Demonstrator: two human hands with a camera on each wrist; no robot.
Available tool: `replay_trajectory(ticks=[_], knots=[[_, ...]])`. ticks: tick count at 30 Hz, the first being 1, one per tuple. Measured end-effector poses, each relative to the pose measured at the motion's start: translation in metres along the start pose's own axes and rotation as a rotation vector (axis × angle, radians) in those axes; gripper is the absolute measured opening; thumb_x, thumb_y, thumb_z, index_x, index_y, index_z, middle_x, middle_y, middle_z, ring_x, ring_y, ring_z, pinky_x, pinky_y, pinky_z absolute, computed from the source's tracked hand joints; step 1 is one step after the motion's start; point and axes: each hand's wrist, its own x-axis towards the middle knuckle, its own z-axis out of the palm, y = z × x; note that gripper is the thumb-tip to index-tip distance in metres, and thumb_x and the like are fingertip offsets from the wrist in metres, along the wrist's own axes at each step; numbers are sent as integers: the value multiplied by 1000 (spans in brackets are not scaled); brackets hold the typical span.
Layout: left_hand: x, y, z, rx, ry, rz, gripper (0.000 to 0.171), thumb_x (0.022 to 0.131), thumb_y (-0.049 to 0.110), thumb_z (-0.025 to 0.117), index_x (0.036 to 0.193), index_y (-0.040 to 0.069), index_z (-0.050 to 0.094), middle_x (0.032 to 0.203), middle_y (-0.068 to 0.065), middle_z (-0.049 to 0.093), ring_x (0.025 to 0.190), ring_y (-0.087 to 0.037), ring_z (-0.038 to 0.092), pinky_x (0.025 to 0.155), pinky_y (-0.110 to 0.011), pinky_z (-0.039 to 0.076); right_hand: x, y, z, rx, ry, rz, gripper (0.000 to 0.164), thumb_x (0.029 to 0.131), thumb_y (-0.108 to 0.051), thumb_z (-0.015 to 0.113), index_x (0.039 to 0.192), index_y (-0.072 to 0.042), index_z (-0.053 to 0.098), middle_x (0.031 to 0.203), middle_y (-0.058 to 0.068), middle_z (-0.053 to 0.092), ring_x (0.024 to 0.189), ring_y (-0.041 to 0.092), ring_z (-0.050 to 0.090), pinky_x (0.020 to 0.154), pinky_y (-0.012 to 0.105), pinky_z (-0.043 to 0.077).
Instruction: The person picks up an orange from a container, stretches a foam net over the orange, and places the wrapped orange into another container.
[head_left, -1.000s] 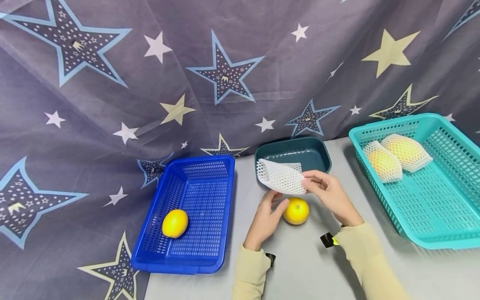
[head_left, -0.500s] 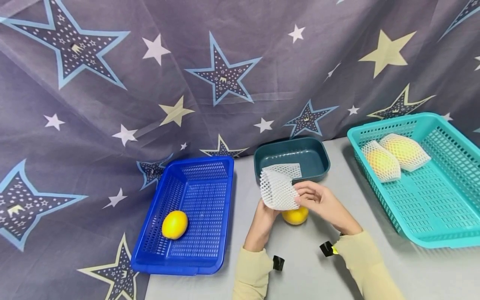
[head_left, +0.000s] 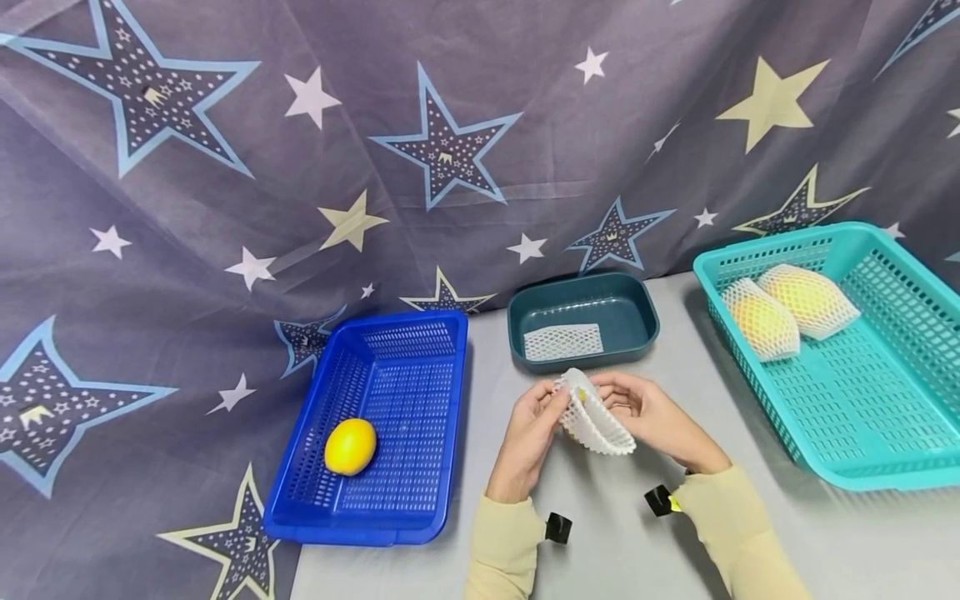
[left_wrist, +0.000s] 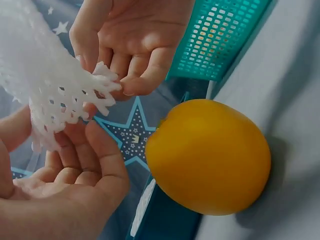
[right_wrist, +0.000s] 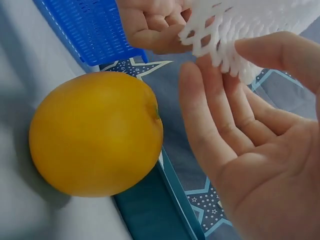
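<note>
Both hands hold a white foam fruit net [head_left: 596, 421] between them, its mouth spread into a loop. My left hand [head_left: 527, 433] pinches one side of the rim between thumb and fingers. The opposite side is pinched by my right hand [head_left: 660, 421]. A smooth yellow-orange round fruit [left_wrist: 210, 157] sits on the table just below the net, apart from the fingers in both wrist views. From the head view the net hides almost all of this fruit. Its stem end [right_wrist: 156, 112] shows in the right wrist view.
Behind the hands, a dark teal dish [head_left: 633, 333] holds another white foam net [head_left: 562, 342]. A blue basket [head_left: 450, 467] at left contains one yellow fruit [head_left: 350, 447]. At right, a turquoise basket [head_left: 832, 417] holds two netted fruits [head_left: 810, 300]. A star-patterned cloth [head_left: 300, 183] hangs behind.
The foam net has come down and toward me from over the dish, turning its open mouth above the fruit. My left hand has gone from beside the fruit to gripping the net's rim.
</note>
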Motion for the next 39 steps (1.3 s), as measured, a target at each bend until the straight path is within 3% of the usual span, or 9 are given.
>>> replay_trajectory(ticks=[6,15,20,28,39], knots=[[0,-3,-3,-9,63,-17,11,101,17,57,100,6,57,95,1,66,86,-6,60,75,-20,49,-3,3,-3,-10,26,-21,41,94,1,62,133,7,51,110,3,68,96,12,67,82,25,56],[4,-20,-11,52,146,-51,25,100,23,61,110,0,60,103,-5,71,85,-8,63,72,-20,52,-10,16,-12,-55,113,-10,42,92,5,61,132,11,48,103,10,64,85,10,67,75,25,57],[7,-33,-14,98,180,-72,25,99,24,61,108,1,59,94,-1,70,79,-7,61,67,-19,49,-13,25,-14,-91,160,70,44,91,5,60,133,12,46,102,19,60,81,11,66,73,27,56],[10,-46,-17,127,207,-83,25,98,23,63,107,0,60,91,-1,70,74,-6,61,63,-18,48,-16,42,-17,-83,186,187,46,92,5,59,134,11,44,100,14,60,80,8,65,74,31,58],[12,-61,-25,250,243,-120,21,99,22,60,105,2,62,83,-1,69,67,-9,59,62,-22,46,-16,55,-15,-101,172,250,41,92,7,54,131,13,43,98,15,58,79,11,63,72,31,58]])
